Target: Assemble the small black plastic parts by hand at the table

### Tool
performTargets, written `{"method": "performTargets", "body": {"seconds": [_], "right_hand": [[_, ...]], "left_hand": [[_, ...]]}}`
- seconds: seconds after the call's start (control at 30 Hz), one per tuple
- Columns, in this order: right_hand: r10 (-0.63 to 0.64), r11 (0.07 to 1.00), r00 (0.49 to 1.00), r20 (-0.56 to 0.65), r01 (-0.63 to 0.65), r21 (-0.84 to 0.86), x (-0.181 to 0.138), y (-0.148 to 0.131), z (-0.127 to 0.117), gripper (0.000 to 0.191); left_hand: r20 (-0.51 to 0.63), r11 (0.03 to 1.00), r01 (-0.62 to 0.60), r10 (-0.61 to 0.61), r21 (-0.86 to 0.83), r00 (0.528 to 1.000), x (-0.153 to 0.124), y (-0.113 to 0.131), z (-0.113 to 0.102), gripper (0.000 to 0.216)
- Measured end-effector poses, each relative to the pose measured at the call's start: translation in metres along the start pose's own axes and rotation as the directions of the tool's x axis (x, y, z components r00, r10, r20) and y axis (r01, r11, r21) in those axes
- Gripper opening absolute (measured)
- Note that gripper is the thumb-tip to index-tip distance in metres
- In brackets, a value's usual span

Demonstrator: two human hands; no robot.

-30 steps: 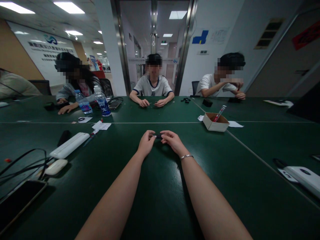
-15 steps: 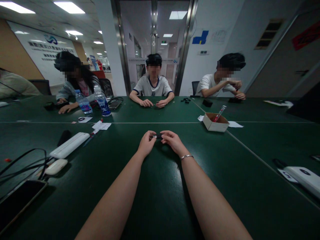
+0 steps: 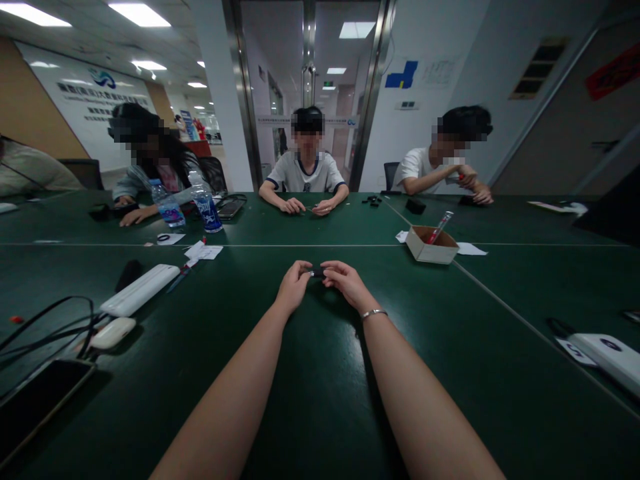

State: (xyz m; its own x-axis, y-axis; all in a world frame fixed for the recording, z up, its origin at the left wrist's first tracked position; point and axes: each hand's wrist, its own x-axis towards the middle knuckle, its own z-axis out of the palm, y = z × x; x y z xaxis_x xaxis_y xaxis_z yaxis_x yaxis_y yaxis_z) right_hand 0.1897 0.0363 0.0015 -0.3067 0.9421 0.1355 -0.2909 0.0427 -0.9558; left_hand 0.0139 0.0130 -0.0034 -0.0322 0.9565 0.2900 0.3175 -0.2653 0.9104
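- Our left hand (image 3: 291,288) and right hand (image 3: 349,283) are grasping one small dark stick (image 3: 317,273) between them, an end pinched in each; we cannot tell exactly what it is.
- A metal bracelet (image 3: 374,313) circles our right wrist.
- Under both hands spreads the dark green table (image 3: 320,380), with a sheen near that wrist and a pale seam (image 3: 255,246) crossing beyond our hands.
- Right of the right hand and a little beyond, a cardboard box (image 3: 431,253) holds a clear and red tube (image 3: 441,225).
- Left of the left hand lie a white block (image 3: 141,291), a rounded white case (image 3: 114,333) and, nearer us, a dark phone (image 3: 43,403).
- Beyond the left hand, two bottles (image 3: 206,207) stand past some paper slips (image 3: 203,251).
- Straight past both hands and to either side, three people (image 3: 309,177) sit across the table.
- Farthest from our hands are a glass door (image 3: 273,53), a pale wall (image 3: 425,33) and lit ceiling panels (image 3: 139,15).
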Motion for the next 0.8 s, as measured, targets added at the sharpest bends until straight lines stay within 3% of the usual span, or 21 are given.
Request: {"method": "performTargets", "body": {"seconds": [0.8], "right_hand": [[-0.014, 1.0, 1.0, 0.004, 0.015, -0.005, 0.0, 0.0, 0.0, 0.038]], "left_hand": [[0.038, 0.999, 0.047, -0.047, -0.009, 0.998, -0.002, 0.008, 0.0, 0.023]]}}
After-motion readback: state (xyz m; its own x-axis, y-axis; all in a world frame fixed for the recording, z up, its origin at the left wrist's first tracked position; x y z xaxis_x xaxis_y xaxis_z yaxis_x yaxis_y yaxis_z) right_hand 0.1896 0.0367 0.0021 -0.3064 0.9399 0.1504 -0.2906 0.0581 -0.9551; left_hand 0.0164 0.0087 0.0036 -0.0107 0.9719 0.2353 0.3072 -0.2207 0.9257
